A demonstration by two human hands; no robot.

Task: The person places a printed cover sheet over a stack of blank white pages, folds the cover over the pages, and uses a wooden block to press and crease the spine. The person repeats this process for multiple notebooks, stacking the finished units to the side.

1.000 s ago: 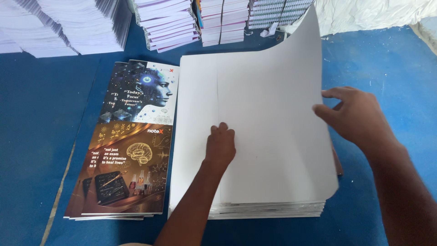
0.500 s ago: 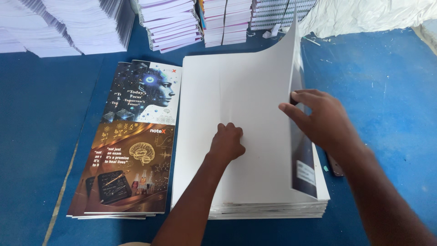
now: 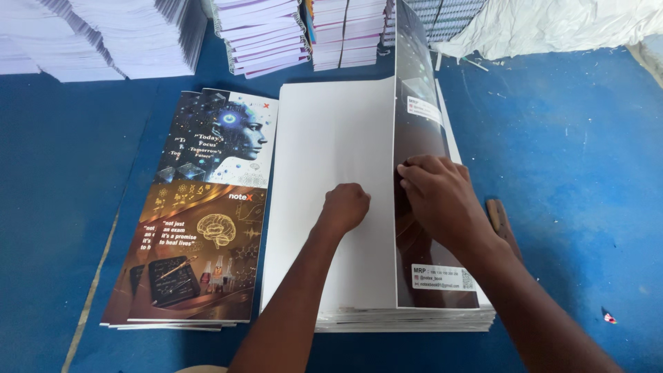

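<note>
Folding step: left hand point(image 3: 347, 206), fist closed, pins white sheet stack point(image 3: 331, 138); right hand point(image 3: 436, 197) fingers flat, together, pressing dark printed cover sheet point(image 3: 414, 83) over. Next calls for creasing along fold.

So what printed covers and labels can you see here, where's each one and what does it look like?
Printed cover sheets: stacked left of the white pile; tall, a blue robot-face picture above a brown brain picture.
Folded sheet: under the right hand; dark printed side showing.
Upper label: small white rectangle.
Lower label: white rectangle with a small square code, near the pile's front edge.
</note>
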